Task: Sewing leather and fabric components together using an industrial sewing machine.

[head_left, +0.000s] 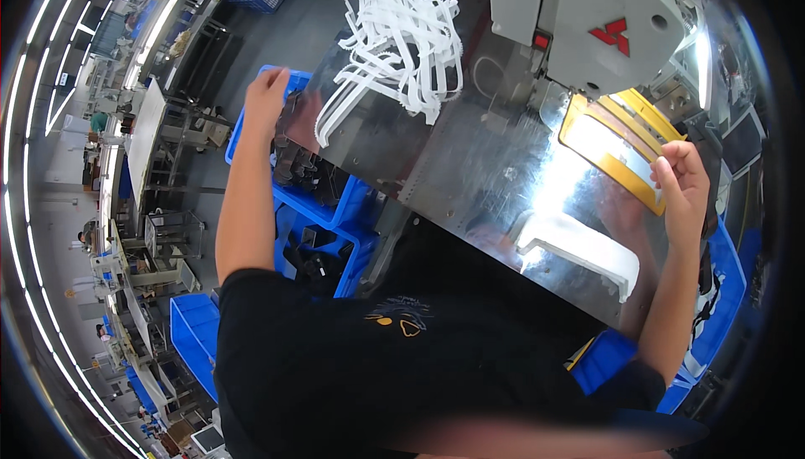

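My left hand (267, 97) is raised over the far rim of a blue bin (356, 207) holding dark pieces (306, 170). Its fingers are bent and pressed together; whatever lies between them is hidden. At the right, my right hand (686, 181) is beside the outer edge of a yellow slotted frame (620, 153) that lies under the machine head. Those fingers curl in toward the thumb, and I cannot make out anything held there. A stack of white bent strips (583, 249) rests on the shiny metal table (495, 182), between the frame and my body.
A tangled pile of white toothed strips (402, 48) covers the table's far left. Above the frame hangs a grey sewing machine head (616, 23). More blue bins stand left (193, 337) and right (729, 291). Workbenches line the room at left.
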